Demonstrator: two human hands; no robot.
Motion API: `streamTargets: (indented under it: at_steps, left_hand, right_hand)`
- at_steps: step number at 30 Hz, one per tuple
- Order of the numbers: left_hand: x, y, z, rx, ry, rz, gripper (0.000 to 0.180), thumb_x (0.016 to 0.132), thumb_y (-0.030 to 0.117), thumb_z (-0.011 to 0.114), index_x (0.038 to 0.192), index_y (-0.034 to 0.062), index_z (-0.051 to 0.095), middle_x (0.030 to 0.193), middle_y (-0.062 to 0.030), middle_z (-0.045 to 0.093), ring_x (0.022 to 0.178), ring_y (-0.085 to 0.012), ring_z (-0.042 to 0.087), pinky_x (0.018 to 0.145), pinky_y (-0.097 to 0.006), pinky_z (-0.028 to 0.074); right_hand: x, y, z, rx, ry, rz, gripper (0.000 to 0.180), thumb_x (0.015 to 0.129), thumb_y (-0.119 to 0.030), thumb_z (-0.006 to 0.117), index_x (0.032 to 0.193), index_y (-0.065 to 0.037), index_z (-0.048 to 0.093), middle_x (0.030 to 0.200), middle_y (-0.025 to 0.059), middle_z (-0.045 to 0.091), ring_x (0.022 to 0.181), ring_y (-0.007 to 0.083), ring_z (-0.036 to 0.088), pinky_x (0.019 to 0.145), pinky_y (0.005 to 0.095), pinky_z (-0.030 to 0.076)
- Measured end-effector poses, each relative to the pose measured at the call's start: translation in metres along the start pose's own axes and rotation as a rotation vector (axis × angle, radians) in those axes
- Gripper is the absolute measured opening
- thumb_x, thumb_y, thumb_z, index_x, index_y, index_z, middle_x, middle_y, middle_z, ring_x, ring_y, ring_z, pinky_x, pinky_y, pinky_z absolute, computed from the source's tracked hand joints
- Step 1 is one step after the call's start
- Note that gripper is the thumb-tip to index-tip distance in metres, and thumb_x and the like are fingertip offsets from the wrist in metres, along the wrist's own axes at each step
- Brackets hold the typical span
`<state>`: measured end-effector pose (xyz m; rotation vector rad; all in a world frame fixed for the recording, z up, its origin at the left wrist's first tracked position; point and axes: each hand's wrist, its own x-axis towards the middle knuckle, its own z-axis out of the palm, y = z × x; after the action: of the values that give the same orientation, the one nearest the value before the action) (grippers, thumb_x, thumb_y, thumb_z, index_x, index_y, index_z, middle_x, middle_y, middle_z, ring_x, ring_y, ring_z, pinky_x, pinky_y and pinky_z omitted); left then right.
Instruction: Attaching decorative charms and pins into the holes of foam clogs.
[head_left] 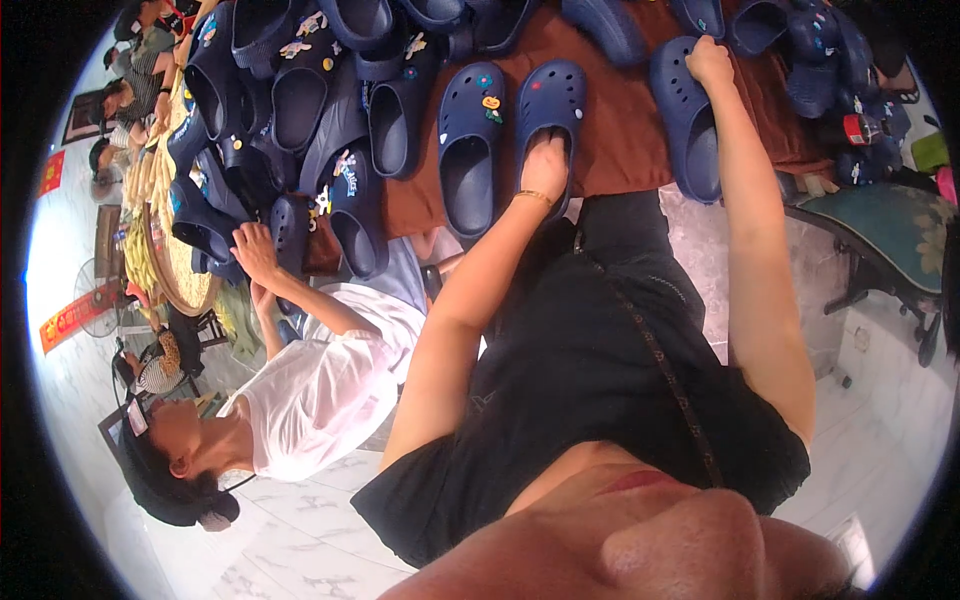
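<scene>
upper centre: left hand (pixel 545 165) tucked inside a navy clog (pixel 548 125), grip unclear; right hand (pixel 708 62) clasped another clog's (pixel 688 120) far end, both lying lengthwise away on the brown tabletop (pixel 620 130).

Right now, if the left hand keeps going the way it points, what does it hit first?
The left hand is already tucked into the opening of a navy clog, fingers toward the toe. Going straight on, it would likely meet the inside of that clog's toe; depth inside is hidden.

On the table (pixel 620 140), two clogs lie side by side: one clog (pixel 470 145) at nine o'clock of the clog (pixel 550 105) under the left hand (pixel 545 165); a third clog (pixel 690 125) at three o'clock.
</scene>
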<state>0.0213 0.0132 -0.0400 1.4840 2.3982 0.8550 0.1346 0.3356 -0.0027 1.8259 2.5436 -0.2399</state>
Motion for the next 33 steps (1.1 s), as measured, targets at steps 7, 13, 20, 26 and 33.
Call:
streamTargets:
  at_steps: [7, 13, 20, 26, 33]
  left_hand:
    - [0.002, 0.001, 0.003, -0.03, 0.006, -0.021, 0.019, 0.071, 0.0, 0.043, 0.088, -0.0039, 0.051, 0.092, -0.0276, 0.051, 0.083, -0.0423, 0.051, 0.074, -0.047, 0.042]
    - [0.002, 0.0, 0.003, -0.017, -0.015, -0.023, 0.018, 0.07, 0.0, 0.044, 0.086, -0.0042, 0.051, 0.093, -0.0275, 0.05, 0.083, -0.0421, 0.052, 0.074, -0.046, 0.043]
    - [0.002, -0.002, 0.008, 0.03, 0.004, 0.041, 0.02, 0.075, 0.004, 0.04, 0.092, -0.003, 0.049, 0.091, -0.0265, 0.052, 0.079, -0.0406, 0.054, 0.069, -0.046, 0.045]
    - [0.002, -0.004, 0.011, -0.01, 0.08, 0.052, 0.022, 0.074, 0.003, 0.042, 0.093, -0.0027, 0.05, 0.093, -0.0275, 0.052, 0.084, -0.0411, 0.052, 0.075, -0.046, 0.043]
    - [0.003, -0.006, 0.013, -0.029, 0.023, 0.007, 0.02, 0.075, 0.004, 0.042, 0.091, -0.0022, 0.051, 0.086, -0.0267, 0.054, 0.077, -0.041, 0.054, 0.07, -0.046, 0.044]
  right_hand:
    - [0.029, 0.011, 0.006, 0.048, -0.165, 0.05, 0.047, 0.075, -0.016, 0.05, 0.117, 0.002, 0.044, 0.12, 0.0231, 0.046, 0.111, 0.0357, 0.046, 0.091, 0.0429, 0.038]
    - [0.019, -0.002, -0.009, 0.036, -0.223, -0.004, 0.042, 0.074, -0.015, 0.05, 0.112, 0.001, 0.049, 0.118, 0.0224, 0.047, 0.108, 0.0349, 0.048, 0.089, 0.0428, 0.04]
    - [0.0, -0.018, 0.006, -0.044, 0.068, -0.114, 0.032, 0.08, -0.014, 0.04, 0.108, 0.0, 0.048, 0.108, 0.0243, 0.052, 0.098, 0.0374, 0.054, 0.083, 0.0469, 0.042]
    - [-0.016, -0.013, 0.001, 0.382, 0.049, -0.448, 0.025, 0.077, -0.024, 0.053, 0.093, -0.008, 0.063, 0.09, 0.015, 0.061, 0.09, 0.0306, 0.057, 0.078, 0.0375, 0.044]
    - [-0.088, -0.088, 0.03, 1.032, -0.474, -0.361, 0.018, 0.076, -0.007, 0.056, 0.093, -0.001, 0.059, 0.078, 0.0079, 0.061, 0.07, 0.0153, 0.059, 0.063, 0.0264, 0.047]
